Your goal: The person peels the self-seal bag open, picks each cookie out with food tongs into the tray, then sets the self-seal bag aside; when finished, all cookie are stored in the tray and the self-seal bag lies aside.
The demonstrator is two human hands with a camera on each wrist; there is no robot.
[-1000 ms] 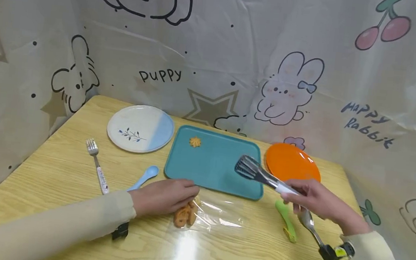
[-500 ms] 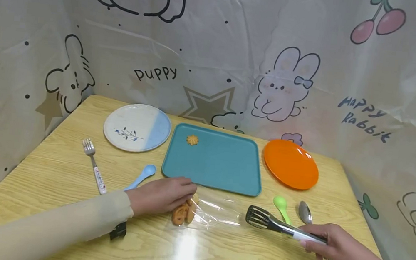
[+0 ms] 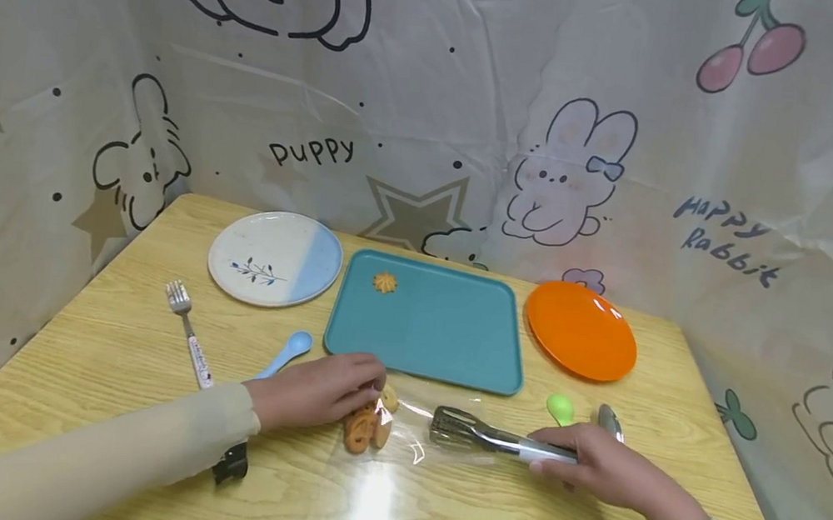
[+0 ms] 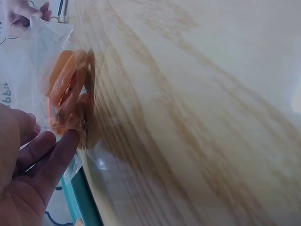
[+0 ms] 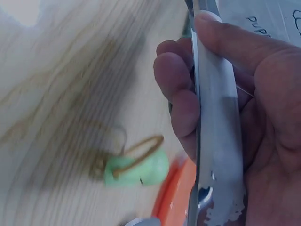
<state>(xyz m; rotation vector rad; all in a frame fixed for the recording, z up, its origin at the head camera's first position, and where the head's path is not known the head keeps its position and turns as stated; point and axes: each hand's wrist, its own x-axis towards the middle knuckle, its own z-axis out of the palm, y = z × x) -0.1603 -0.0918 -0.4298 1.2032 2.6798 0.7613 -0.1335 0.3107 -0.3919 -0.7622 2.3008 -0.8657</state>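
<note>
My left hand pinches the near-left part of a clear plastic bag. Brown and pale cookies lie inside the bag, right beside the fingertips. In the left wrist view, the bag and its cookies show in front of my curled fingers. With my right hand I grip metal tongs by the handle; their slotted black ends are over the bag's right part. The right wrist view shows thumb and fingers wrapped round the tongs' handle.
A teal tray bearing one flower-shaped cookie lies behind the bag. A white-and-blue plate, a fork and a blue spoon are at left. At right are an orange plate, a green spoon and a metal spoon.
My right hand lowered the tongs from beside the tray's right end, then moved them left over the bag. The left hand stays at the bag, with little movement.
</note>
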